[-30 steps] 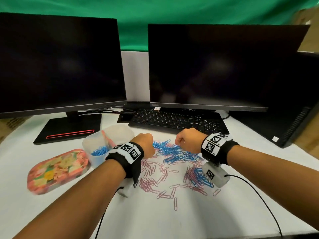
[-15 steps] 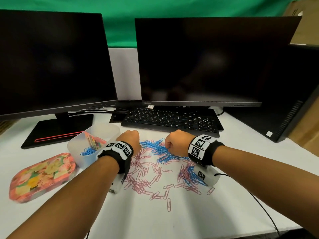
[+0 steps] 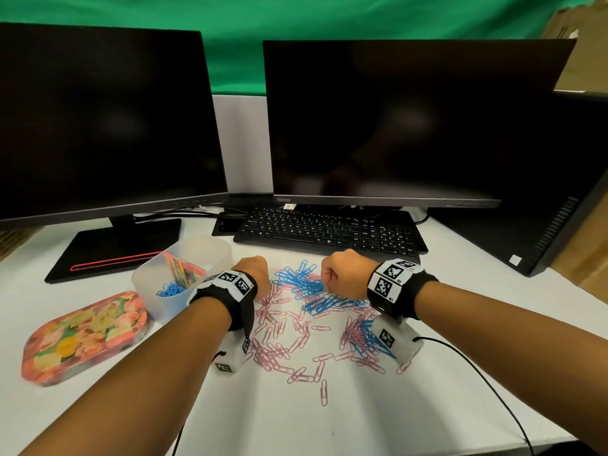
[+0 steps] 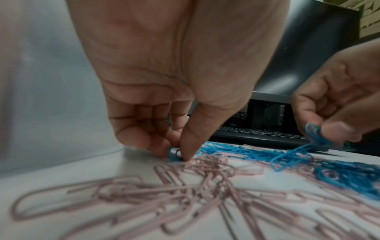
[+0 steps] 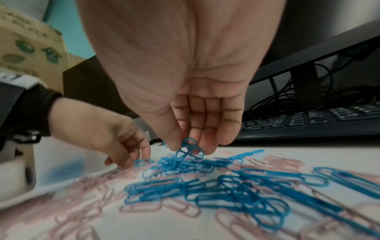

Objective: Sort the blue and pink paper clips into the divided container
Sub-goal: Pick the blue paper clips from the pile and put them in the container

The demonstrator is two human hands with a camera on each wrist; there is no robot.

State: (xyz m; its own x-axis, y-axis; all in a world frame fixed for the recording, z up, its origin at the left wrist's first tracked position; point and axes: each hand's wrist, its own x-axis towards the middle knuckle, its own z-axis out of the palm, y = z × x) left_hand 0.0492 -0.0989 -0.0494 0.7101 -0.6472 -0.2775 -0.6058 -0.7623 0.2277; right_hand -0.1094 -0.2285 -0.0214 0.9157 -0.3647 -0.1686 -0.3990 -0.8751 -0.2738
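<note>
Both hands now down in the heap, the right hand [image 5: 191, 100] pinching tangled blue clips [image 5: 190, 147], the left hand [image 4: 164, 91] pinching one blue clip [image 4: 174, 154] off the table; container [image 3: 184, 278] beside left wrist, next drop pending.

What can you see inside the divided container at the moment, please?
The divided container holds blue clips in its near compartment. The left wrist band covers part of the far compartment; its contents are unclear beyond the multicoloured divider.
</note>
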